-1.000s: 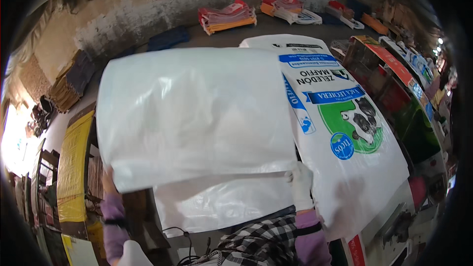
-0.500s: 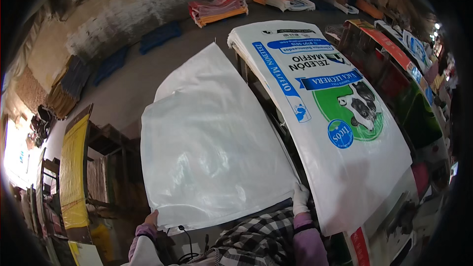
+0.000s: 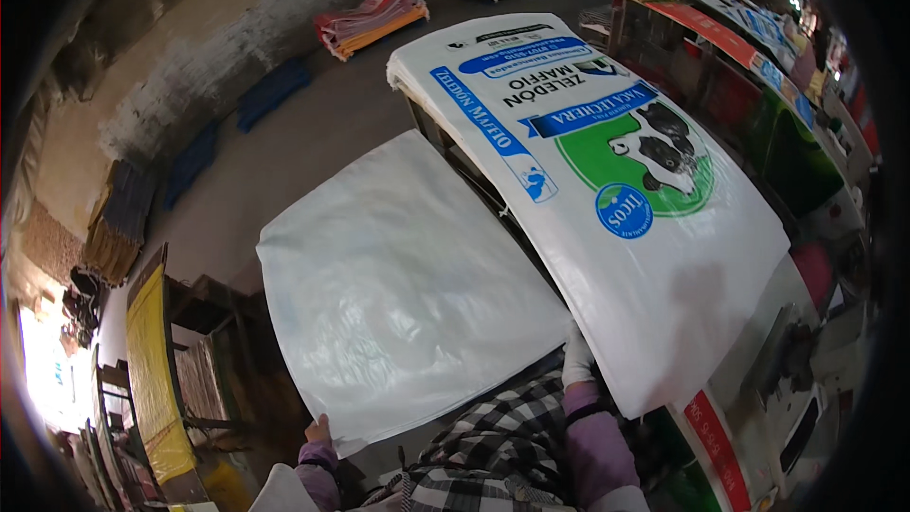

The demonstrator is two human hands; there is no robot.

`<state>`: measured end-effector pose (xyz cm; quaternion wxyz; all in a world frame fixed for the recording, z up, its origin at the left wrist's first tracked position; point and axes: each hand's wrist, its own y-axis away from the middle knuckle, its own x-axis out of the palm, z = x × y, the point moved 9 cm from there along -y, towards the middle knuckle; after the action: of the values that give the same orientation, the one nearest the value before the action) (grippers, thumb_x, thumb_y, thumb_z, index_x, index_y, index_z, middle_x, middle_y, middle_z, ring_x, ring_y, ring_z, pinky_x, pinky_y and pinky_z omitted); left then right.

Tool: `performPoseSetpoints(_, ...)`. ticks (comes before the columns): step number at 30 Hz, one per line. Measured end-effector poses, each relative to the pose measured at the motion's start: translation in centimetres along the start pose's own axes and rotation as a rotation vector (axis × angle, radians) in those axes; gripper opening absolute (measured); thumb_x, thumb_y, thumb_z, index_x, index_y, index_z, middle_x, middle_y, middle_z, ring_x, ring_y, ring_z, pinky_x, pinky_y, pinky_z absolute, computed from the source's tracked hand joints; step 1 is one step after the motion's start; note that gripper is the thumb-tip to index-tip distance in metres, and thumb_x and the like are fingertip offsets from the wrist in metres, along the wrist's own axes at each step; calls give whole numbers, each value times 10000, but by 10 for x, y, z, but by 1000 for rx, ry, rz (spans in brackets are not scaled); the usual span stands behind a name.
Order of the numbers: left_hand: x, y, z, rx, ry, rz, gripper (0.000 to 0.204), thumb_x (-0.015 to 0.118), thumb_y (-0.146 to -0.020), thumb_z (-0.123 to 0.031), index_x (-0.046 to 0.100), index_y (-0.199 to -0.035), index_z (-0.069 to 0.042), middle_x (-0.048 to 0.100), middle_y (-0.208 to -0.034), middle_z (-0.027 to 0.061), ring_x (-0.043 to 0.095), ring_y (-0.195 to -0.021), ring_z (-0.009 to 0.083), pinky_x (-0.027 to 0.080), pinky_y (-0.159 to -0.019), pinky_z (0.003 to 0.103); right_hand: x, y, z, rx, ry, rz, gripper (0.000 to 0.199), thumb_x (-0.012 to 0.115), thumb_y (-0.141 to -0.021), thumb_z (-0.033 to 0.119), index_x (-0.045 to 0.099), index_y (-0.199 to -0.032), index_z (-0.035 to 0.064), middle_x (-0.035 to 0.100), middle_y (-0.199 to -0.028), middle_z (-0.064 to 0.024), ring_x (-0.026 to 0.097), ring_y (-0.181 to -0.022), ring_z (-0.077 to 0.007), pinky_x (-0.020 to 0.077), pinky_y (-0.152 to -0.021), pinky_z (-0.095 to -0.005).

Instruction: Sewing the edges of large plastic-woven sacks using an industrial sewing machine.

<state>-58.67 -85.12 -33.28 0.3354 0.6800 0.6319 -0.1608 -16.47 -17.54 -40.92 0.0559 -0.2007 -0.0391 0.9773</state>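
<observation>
A plain white plastic liner bag (image 3: 398, 289) lies flat, spread out in front of me. My left hand (image 3: 318, 431) grips its near left corner. My right hand (image 3: 575, 360), in a white glove, holds its near right corner, right against the edge of a stack of printed white sacks (image 3: 607, 199). The top sack shows blue lettering and a green circle with a cow. My purple sleeves and checked shirt fill the lower edge.
Piles of flat sacks (image 3: 374, 19) lie on the grey floor at the back. Blue folded stacks (image 3: 270, 90) sit along the wall. A yellow sack pile (image 3: 156, 370) stands at the left. Colourful sacks on a frame (image 3: 758, 66) run along the right.
The liner bag was held up in the air in front of me; it has come down and now lies flat beside the printed sacks, with both hands still at its near corners.
</observation>
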Motion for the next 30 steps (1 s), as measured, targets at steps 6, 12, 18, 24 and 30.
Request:
performPoseSetpoints(6, -45, 5, -67, -7, -336, -269, 344, 615, -834, -271, 678, -943, 49, 683, -785, 205, 682, -773, 329, 503, -728, 409, 18, 46, 57, -331, 38, -1, 401, 591, -870, 394, 634, -956, 6, 601, -673, -64, 474, -391, -155, 383, -392, -305)
performPoseSetpoints(12, -39, -14, -52, -141, -381, -48, 466, 552, -890, -318, 576, -1156, 63, 647, -1052, 246, 634, -983, 373, 507, -803, 420, 31, 62, 57, -249, 418, 139, 410, 576, -876, 367, 618, -1089, 19, 649, -828, -132, 616, -607, -220, 506, -616, -350)
performPoseSetpoints(18, -34, -5, -36, -94, -102, 0, 423, 555, -901, -277, 575, -1207, 14, 650, -1101, 201, 650, -947, 310, 499, -822, 359, 14, 73, 95, -503, 620, 29, 393, 565, -877, 354, 620, -1095, 32, 639, -891, -151, 601, -712, -257, 484, -692, -379)
performPoseSetpoints(24, -32, -9, -18, -100, -695, 120, 345, 568, -860, -236, 614, -1089, 18, 661, -1007, 210, 634, -956, 352, 485, -839, 406, 26, 62, 150, -654, 877, -16, 378, 554, -877, 342, 621, -1101, 45, 629, -955, -171, 586, -817, -295, 462, -769, -409)
performPoseSetpoints(30, -41, 39, -84, -206, -611, -269, 359, 638, -775, -136, 582, -1102, 2, 544, -1192, 239, 537, -1091, 380, 437, -932, 430, 34, 61, 195, -803, 1147, -69, 364, 543, -878, 330, 623, -1108, 59, 620, -1018, -190, 571, -921, -332, 440, -846, -439)
